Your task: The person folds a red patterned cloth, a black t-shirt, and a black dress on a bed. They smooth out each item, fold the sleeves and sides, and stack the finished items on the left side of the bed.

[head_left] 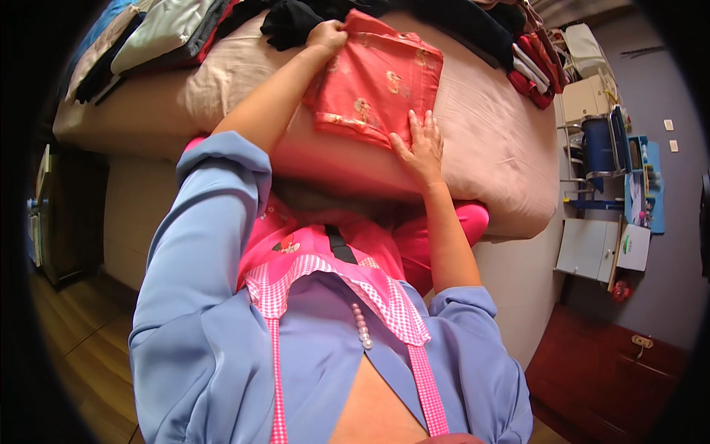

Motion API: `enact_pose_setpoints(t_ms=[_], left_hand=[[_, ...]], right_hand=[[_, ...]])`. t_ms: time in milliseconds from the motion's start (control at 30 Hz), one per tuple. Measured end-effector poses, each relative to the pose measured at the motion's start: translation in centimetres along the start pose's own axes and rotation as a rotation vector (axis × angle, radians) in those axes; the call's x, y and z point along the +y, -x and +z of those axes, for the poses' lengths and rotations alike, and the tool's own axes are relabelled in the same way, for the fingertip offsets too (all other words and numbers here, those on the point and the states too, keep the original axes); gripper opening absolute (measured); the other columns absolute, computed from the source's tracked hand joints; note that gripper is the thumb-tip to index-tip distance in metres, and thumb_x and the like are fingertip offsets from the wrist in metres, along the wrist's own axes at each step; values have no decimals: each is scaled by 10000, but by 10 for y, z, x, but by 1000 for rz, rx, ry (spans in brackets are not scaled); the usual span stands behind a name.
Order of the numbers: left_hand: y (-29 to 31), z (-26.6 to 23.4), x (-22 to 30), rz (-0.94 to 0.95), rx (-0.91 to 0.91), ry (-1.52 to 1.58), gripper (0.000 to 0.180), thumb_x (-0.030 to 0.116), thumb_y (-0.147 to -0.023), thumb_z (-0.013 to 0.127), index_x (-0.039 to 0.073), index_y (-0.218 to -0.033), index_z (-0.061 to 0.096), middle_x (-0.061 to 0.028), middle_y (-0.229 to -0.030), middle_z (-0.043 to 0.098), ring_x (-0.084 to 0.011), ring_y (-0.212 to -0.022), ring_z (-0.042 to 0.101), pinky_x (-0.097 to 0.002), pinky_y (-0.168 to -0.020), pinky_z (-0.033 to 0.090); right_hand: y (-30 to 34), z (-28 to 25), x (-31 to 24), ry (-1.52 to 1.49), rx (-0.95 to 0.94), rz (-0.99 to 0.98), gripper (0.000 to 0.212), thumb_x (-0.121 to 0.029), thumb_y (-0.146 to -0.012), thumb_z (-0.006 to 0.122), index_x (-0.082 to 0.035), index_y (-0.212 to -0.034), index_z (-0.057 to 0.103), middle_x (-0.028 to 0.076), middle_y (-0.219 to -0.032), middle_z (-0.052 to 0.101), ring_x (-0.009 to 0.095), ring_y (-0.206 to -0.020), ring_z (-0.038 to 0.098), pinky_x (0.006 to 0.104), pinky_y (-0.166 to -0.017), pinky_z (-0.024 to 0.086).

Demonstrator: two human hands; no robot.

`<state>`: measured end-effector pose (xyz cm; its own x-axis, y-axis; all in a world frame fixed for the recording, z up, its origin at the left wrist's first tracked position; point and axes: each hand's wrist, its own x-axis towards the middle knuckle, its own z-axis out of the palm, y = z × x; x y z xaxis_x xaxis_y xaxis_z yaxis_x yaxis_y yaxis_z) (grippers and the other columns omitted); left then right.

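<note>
A coral-red garment (377, 85) with a pale gold pattern lies folded into a rough rectangle near the bed's front edge. Its exact kind cannot be told from the folds. At its upper left corner, my left hand (328, 37) is closed with the fabric pinched in its fingers. My right hand (421, 144) rests on the lower right corner, fingers stretched out and spread, palm toward the cloth. Beneath the garment is the bed's pinkish-beige sheet (503, 155).
Folded clothes (166, 37) are stacked at the far left of the bed, and a black garment (291, 24) lies beside my left hand. Dark and red clothes (532, 66) pile up at the far right. A white cabinet (586, 248) and a dark red chest (606, 370) stand right of the bed.
</note>
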<state>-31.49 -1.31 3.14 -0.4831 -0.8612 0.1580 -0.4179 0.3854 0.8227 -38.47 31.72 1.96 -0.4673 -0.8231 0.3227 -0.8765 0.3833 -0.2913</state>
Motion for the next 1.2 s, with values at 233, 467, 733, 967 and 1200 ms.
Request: enact_pose_setpoints(t_ms=[233, 467, 733, 967, 1200], left_hand=[[22, -21, -21, -78, -88, -10, 589, 493, -728, 666, -24, -1008, 643, -161, -915, 676, -232, -886, 651, -321, -804, 488], [63, -54, 8, 208, 20, -376, 474, 429, -766, 647, 26, -1015, 631, -170, -1020, 625, -275, -969, 601, -371, -821, 475], [2, 28, 128, 612, -258, -312, 238, 271, -819, 612, 81, -948, 676, -129, -902, 658, -262, -848, 637, -359, -744, 495], [-57, 108, 148, 371, -876, -524, 303, 306, -771, 631, 106, -994, 675, -89, -899, 685, -215, -872, 650, -314, -791, 500], [-78, 114, 147, 332, -953, -401, 314, 314, -874, 581, 38, -1000, 662, -76, -891, 668, -141, -801, 606, -288, -766, 479]], right_hand=[[-2, -5, 15, -529, 203, 210, 593, -331, -784, 686, -5, -1240, 492, 204, -1199, 516, 257, -1067, 521, 340, -898, 422], [1, -13, 11, -1258, 25, 500, 341, -186, -843, 660, 39, -1078, 556, 22, -751, 635, 44, -648, 560, 200, -578, 452], [24, -27, 1, -798, 177, 445, 311, -348, -817, 681, -41, -794, 632, 62, -604, 604, 112, -547, 563, 286, -528, 450], [25, -39, -3, -802, 202, 369, 141, -159, -866, 571, -37, -832, 634, 178, -647, 593, 316, -583, 602, 374, -525, 449], [27, -30, -2, -768, 276, 375, 170, -116, -873, 566, 3, -752, 579, 147, -544, 488, 153, -452, 496, 318, -458, 384]])
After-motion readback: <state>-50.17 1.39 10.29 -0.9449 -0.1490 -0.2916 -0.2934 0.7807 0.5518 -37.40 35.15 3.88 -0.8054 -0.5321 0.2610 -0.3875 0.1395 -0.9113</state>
